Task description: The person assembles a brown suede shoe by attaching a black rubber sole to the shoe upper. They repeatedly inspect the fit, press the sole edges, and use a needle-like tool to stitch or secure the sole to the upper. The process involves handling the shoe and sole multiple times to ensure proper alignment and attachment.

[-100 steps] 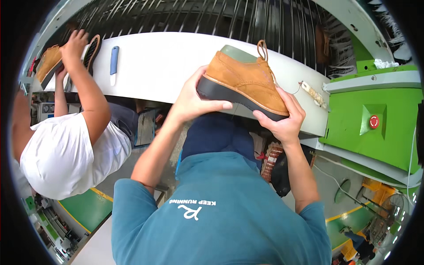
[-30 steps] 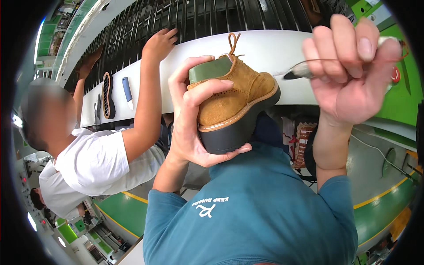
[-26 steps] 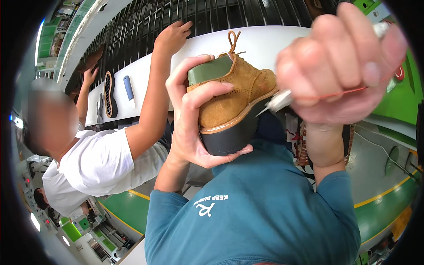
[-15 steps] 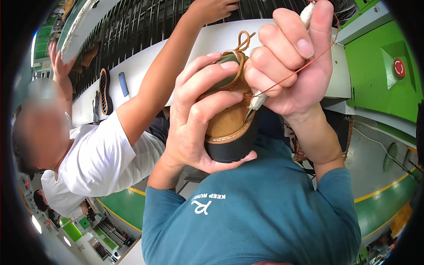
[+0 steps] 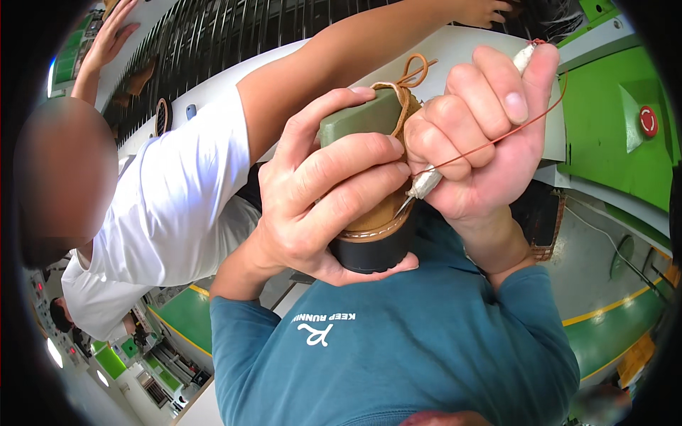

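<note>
- Tan suede boot [image 5: 387,213] with dark sole and olive collar, held up close in front of the chest, heel toward the camera.
- Left hand [image 5: 323,195] wrapped around it: fingers across the collar and upper, palm cupping the sole.
- Right hand [image 5: 476,135] just beside the boot, fist closed on a pointed metal tool [image 5: 424,186]; tip sits at the welt seam; reddish thread [image 5: 511,135] runs over the knuckles.
- Risk: tip is near the left fingertips, so a slip could jab them or scratch the suede; thread may snag.
- Co-worker's arm [image 5: 341,57] reaches over the white conveyor [image 5: 455,46] behind.
</note>
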The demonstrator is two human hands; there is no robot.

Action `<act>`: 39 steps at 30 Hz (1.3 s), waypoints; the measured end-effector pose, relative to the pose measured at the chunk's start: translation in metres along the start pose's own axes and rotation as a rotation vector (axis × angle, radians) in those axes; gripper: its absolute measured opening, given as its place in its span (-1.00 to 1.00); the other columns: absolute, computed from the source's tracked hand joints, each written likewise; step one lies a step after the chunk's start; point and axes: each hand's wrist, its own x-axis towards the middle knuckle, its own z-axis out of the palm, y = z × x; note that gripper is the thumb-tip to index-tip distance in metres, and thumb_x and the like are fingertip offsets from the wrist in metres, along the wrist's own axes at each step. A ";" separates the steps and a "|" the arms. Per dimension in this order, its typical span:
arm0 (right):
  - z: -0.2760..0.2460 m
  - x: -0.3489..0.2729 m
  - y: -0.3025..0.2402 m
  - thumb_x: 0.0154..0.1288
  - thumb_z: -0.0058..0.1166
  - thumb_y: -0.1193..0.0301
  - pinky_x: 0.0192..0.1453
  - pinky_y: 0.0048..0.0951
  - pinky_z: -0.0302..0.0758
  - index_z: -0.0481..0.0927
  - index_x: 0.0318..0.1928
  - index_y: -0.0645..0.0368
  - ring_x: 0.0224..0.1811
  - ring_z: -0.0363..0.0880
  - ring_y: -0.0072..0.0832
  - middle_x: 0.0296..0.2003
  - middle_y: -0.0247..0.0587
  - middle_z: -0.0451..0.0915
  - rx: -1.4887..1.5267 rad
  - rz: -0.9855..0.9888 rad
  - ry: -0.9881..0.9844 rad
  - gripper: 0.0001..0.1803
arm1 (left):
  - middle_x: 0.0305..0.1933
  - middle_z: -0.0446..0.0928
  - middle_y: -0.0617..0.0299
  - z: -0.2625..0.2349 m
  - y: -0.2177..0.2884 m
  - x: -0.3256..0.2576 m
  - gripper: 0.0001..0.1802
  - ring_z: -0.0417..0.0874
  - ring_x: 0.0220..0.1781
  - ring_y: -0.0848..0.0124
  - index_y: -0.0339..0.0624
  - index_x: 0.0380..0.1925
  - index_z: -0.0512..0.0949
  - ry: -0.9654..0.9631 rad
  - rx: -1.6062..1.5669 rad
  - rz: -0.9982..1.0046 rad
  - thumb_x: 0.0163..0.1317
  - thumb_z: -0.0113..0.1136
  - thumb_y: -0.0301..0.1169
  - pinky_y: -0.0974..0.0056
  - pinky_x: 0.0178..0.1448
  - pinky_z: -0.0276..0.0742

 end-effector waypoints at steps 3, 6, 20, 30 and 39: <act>0.000 -0.006 -0.001 0.82 -0.42 -0.29 -0.63 -0.52 0.06 0.42 -0.27 0.02 -0.67 0.02 -0.66 -0.55 -0.51 0.24 -0.057 -0.002 -0.024 -0.29 | 0.11 0.70 -0.03 0.005 0.001 0.001 -0.16 0.70 0.26 -0.41 -0.31 0.00 0.75 0.032 0.008 0.018 -0.14 0.83 0.09 -0.51 0.34 0.72; 0.008 -0.010 -0.009 0.83 -0.36 -0.26 -0.53 -0.48 0.16 0.45 -0.22 0.07 -0.60 0.11 -0.60 -0.48 -0.44 0.32 -0.161 0.013 -0.072 -0.30 | 0.04 0.71 -0.03 0.004 0.004 0.004 -0.19 0.70 0.20 -0.49 -0.36 -0.04 0.73 0.031 0.011 0.026 -0.12 0.83 0.05 -0.59 0.29 0.72; 0.036 0.007 -0.031 0.77 -0.33 -0.30 -0.45 -0.41 0.21 0.46 -0.25 0.12 -0.59 0.17 -0.52 -0.49 -0.34 0.36 -0.310 0.215 -0.185 -0.26 | 0.02 0.80 0.00 0.004 0.024 0.012 -0.30 0.75 0.22 -0.34 -0.33 -0.11 0.86 -0.046 0.110 0.007 -0.11 0.82 0.02 -0.38 0.38 0.62; 0.072 0.007 -0.011 0.71 -0.42 -0.40 -0.57 -0.42 0.15 0.44 -0.38 0.11 -0.68 0.13 -0.53 -0.63 -0.35 0.30 0.069 0.539 0.323 -0.15 | -0.13 0.75 0.21 0.031 0.026 -0.001 -0.52 0.75 0.14 -0.25 -0.17 -0.28 0.81 0.099 0.083 0.004 -0.03 0.69 -0.04 -0.05 0.03 0.76; 0.008 0.035 -0.067 0.76 -0.05 -0.18 -0.75 -0.51 0.17 0.45 -0.51 0.14 -0.81 0.22 -0.56 -0.69 -0.34 0.44 -0.325 0.332 -0.539 -0.25 | 0.00 0.64 0.28 0.070 0.000 0.023 -0.51 0.57 0.34 -0.35 -0.07 -0.23 0.74 0.150 0.163 0.076 -0.06 0.63 -0.01 -0.03 -0.11 0.80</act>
